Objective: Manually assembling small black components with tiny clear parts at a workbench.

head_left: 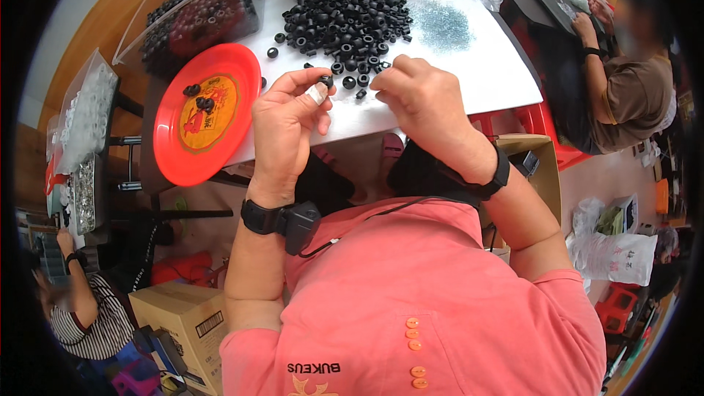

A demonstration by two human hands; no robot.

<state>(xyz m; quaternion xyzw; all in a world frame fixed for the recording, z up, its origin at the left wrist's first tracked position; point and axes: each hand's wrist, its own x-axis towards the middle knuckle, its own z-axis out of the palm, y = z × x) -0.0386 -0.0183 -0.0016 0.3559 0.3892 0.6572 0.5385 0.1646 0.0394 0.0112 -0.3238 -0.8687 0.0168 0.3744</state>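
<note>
Black bead (327,81) sits pinched in the left hand (283,123); the right hand (429,99) is bunched nearby, contents unclear; black parts (341,18) heap beyond both

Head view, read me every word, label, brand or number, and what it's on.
I won't copy wording, but printing shows here:
Pink shirt: dark lettering, upside down in this view.
Red plate: red print on its orange centre, too unclear to read.
Cardboard box: dark printed label, too small to read.
White bag: faint printing, blurred.
</note>
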